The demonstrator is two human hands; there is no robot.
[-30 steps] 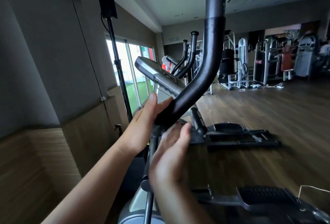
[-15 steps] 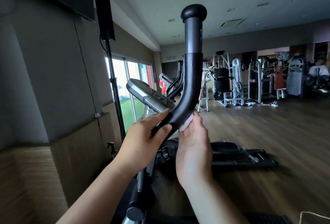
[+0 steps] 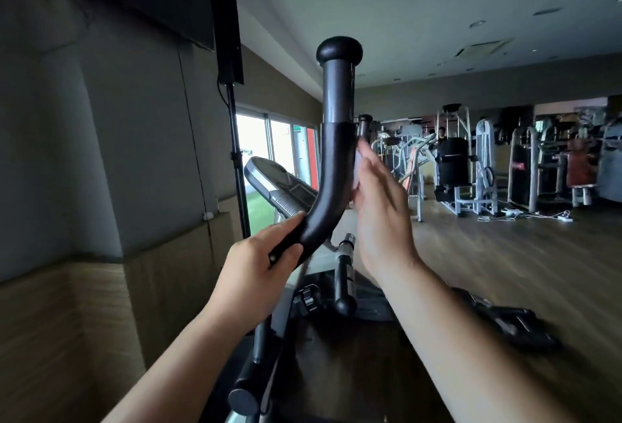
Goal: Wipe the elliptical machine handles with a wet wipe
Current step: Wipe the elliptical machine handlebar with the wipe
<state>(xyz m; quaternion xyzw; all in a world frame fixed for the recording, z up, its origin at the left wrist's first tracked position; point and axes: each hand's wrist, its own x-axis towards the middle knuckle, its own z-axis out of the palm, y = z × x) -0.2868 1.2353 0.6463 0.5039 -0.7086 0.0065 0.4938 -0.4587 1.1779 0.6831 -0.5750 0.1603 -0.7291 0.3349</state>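
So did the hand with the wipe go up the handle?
Yes. The right hand has slid up the handle, from the bend beside the left hand to the straight part above it.

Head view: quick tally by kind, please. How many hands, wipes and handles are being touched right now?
2 hands: left hand gripping, right hand pressing the wipe
1 curved elliptical handle
1 wet wipe
Total: 4

Weight machines [image 3: 452, 166] line the far right of a gym's wooden floor [image 3: 505, 271]; a black stand [image 3: 236, 166] rises beside bright windows [image 3: 257, 139], centre left.
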